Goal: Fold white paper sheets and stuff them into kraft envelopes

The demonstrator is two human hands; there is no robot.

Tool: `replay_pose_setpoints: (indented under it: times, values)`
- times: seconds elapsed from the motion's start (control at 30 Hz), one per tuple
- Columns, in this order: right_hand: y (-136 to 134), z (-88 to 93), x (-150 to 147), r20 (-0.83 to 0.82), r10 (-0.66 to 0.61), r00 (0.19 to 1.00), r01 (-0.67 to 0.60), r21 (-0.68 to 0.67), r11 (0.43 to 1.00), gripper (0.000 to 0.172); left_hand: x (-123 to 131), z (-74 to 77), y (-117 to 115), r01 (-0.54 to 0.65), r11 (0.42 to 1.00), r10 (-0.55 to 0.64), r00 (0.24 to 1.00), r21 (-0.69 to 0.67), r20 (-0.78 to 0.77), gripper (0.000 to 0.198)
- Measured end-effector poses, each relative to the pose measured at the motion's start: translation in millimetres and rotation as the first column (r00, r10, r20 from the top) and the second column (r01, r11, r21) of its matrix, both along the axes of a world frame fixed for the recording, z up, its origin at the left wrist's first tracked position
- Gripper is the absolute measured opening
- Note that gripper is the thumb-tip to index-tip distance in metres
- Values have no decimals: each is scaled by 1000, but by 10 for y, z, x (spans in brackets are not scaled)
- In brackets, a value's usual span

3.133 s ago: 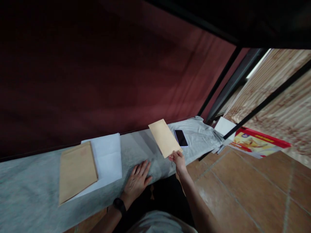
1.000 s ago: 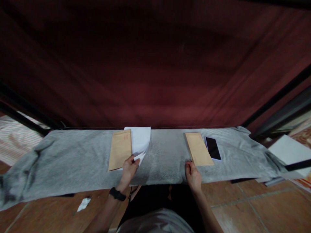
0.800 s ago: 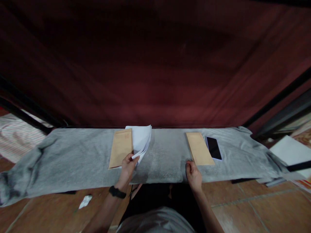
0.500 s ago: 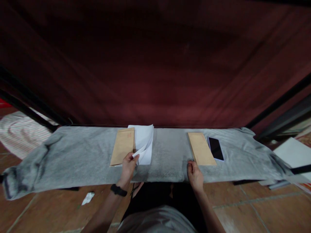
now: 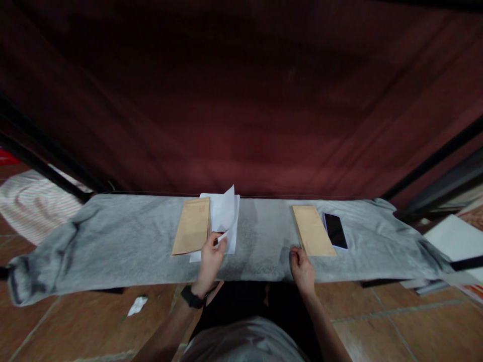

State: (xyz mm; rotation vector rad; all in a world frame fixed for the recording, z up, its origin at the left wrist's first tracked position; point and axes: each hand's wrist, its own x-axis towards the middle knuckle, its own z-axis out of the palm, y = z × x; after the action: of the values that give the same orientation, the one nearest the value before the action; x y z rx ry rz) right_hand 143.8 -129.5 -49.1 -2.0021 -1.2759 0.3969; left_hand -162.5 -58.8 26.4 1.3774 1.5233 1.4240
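My left hand (image 5: 212, 255) pinches the near edge of a white sheet (image 5: 225, 208), whose far part curls up over more white paper (image 5: 232, 240). Left of that paper, partly over it, lies a stack of brown envelopes (image 5: 191, 226). My right hand (image 5: 302, 269) rests at the near left edge of another brown envelope stack (image 5: 313, 230), its fingers curled together; whether anything is between them is too small to tell. A dark-screened phone (image 5: 335, 231) lies just right of this second stack.
A grey cloth (image 5: 124, 241) covers the long narrow surface. Behind it hangs a dark red curtain (image 5: 245, 125). A crumpled white tissue (image 5: 137, 305) is on the tiled floor, striped fabric (image 5: 35, 203) at far left, white board-like items (image 5: 456, 241) at far right.
My left hand has moved right, lifting the white sheet so that it curls up from the paper below. My right hand has hardly moved.
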Motion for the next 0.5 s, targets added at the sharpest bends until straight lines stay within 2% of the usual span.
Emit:
replay_pose_setpoints:
  times: [0.07,0.13,0.23,0.3,0.37,0.5]
  values:
    - [36,45,-38,-139,26,990,-23,19,1000,47,225,-15,-112,161,982,-142,974,96,-179,10]
    - [80,89,-108,-343,76,936,-63,47,997,52,479,-60,-237,272,950,-212,924,156,-319,12]
    - [145,145,-250,-642,98,761,-105,28,994,63,838,-160,-414,381,905,-251,839,191,-484,16]
    - [180,169,-332,-750,97,655,-139,7,990,66,1029,-226,-514,436,878,-265,785,196,-559,19]
    - [212,175,-376,-740,111,663,-159,5,987,63,1173,-276,-600,493,852,-292,729,178,-619,21]
    - [279,135,-325,-553,148,820,-149,44,988,43,1313,-316,-735,591,793,-369,658,148,-656,14]
